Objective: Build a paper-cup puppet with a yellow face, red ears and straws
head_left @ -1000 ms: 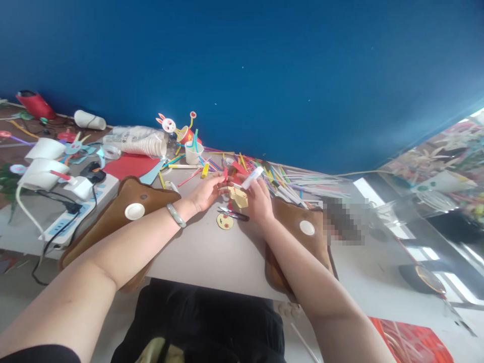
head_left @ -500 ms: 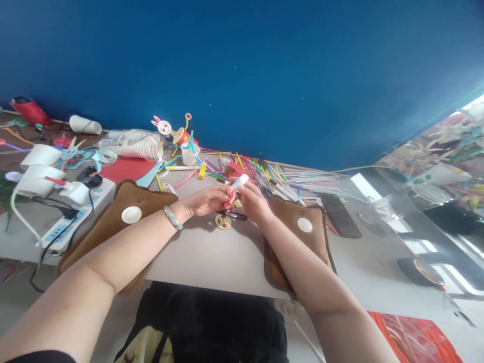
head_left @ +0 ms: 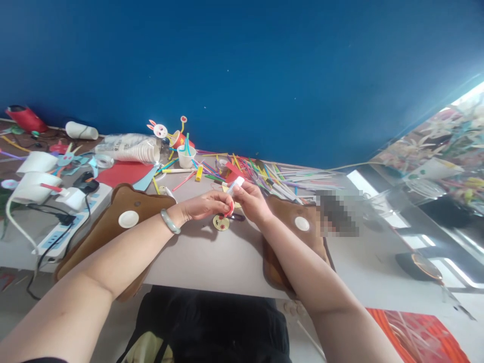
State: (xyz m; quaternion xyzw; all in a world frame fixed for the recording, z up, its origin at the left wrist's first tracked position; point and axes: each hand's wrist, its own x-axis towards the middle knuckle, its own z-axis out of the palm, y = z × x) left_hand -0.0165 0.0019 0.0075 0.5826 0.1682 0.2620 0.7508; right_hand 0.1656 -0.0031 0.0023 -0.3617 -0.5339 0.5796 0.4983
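Between thumb and fingers, my left hand point(head_left: 212, 204) pinches a small red piece point(head_left: 230, 207). My right hand point(head_left: 252, 200) is closed on a small white object point(head_left: 237, 183), perhaps a glue stick or tube, right beside the red piece. Below my fingertips a round yellow face cutout point(head_left: 221, 222) lies on the table, with dark scissors handles point(head_left: 237, 217) next to it, partly hidden by my hands. A yellow block point(head_left: 198, 174) lies farther back, to the left of my hands.
Brown cushions point(head_left: 151, 201) point(head_left: 289, 237) lie under both forearms. Behind are many coloured straws point(head_left: 272, 176), a white cup point(head_left: 186, 157), stacked paper cups point(head_left: 141, 151) and a rabbit figure point(head_left: 160, 131). A power strip point(head_left: 71, 227) with cables lies left, red paper point(head_left: 123, 173) behind it.
The view has shifted slightly. The white object and the red piece have changed angle between my hands, and the white object sits lower in my right fingers.
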